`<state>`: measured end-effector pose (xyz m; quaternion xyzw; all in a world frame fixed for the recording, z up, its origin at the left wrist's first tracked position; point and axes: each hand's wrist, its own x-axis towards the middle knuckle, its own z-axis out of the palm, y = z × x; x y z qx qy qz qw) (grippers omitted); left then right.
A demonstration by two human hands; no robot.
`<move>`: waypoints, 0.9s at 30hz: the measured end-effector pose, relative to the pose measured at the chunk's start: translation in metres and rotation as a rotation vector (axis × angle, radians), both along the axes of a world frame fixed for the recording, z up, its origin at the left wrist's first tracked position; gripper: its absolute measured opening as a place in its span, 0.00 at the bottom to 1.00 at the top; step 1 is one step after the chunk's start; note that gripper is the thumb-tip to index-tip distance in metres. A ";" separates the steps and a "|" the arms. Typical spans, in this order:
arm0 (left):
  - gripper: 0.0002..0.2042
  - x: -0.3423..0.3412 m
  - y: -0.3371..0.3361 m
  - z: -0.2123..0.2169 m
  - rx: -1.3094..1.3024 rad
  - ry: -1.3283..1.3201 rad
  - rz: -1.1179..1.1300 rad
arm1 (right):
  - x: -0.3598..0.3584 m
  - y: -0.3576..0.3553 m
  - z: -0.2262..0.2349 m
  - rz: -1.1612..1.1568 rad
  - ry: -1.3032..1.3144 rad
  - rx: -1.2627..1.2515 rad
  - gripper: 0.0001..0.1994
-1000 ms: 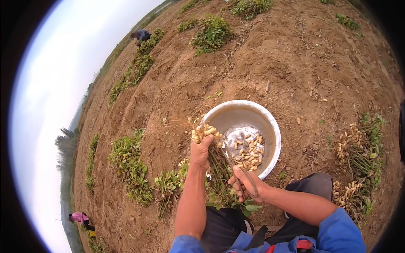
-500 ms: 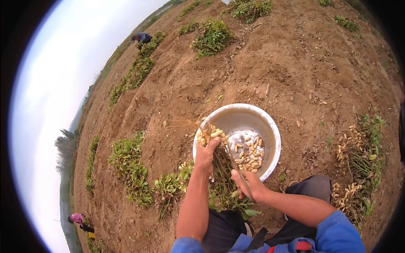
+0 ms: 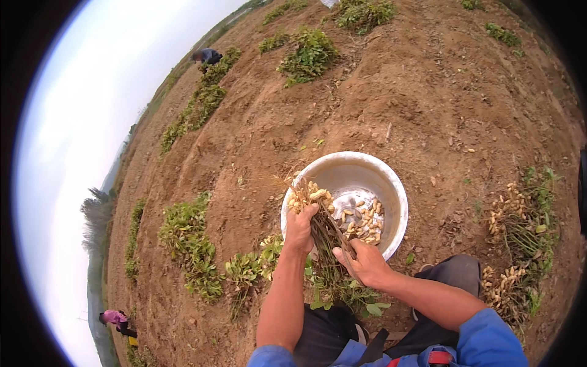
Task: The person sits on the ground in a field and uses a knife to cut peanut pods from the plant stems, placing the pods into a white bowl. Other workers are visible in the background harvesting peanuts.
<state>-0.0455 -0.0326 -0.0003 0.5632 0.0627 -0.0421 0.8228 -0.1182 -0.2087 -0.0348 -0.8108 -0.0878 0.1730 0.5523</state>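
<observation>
A round metal basin (image 3: 398, 194) with a pale rim stands on the soil before me, with loose peanuts (image 3: 370, 227) on its bottom. My left hand (image 3: 299, 230) is closed around a bunch of peanut plants (image 3: 325, 246) near the root end, over the basin's left rim. Pods (image 3: 317, 194) cluster above that hand, while the leafy ends hang toward my knees. My right hand (image 3: 369, 264) is closed on a thin brown stick (image 3: 340, 235), which slants along the stems. Whether its fingers also hold some stems, I cannot tell.
Pulled peanut plants with pods (image 3: 510, 244) lie to my right. Leafy plants (image 3: 186, 241) lie at the left, and more heaps (image 3: 310, 54) dot the ridged soil ahead. Two people, one in dark clothing (image 3: 211, 55) and one in pink (image 3: 114, 317), are far off at the left.
My right hand has shifted slightly up and right with the stick, which now lies closer along the stems. The leafy ends have swung a little right. My left hand keeps its hold.
</observation>
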 end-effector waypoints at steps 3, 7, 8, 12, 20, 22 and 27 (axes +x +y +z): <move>0.17 0.003 0.007 -0.004 -0.068 -0.007 0.030 | -0.003 -0.001 0.003 -0.023 -0.015 -0.023 0.38; 0.17 0.000 0.004 0.002 -0.049 0.026 -0.027 | 0.000 -0.001 -0.003 -0.037 -0.075 -0.080 0.37; 0.16 -0.001 0.003 0.003 -0.034 0.035 -0.040 | 0.002 -0.001 -0.003 -0.042 -0.105 -0.092 0.36; 0.16 -0.001 0.000 -0.005 -0.046 0.086 -0.074 | 0.007 -0.002 0.004 -0.076 -0.149 -0.103 0.35; 0.08 -0.002 -0.007 -0.007 0.192 0.128 -0.125 | 0.017 -0.003 -0.002 -0.086 -0.153 -0.140 0.35; 0.11 -0.001 -0.003 -0.010 0.133 0.115 -0.104 | 0.019 -0.004 0.001 -0.086 -0.208 -0.152 0.35; 0.15 -0.005 0.002 -0.005 0.031 0.124 -0.155 | 0.019 -0.006 -0.001 -0.076 -0.337 -0.156 0.32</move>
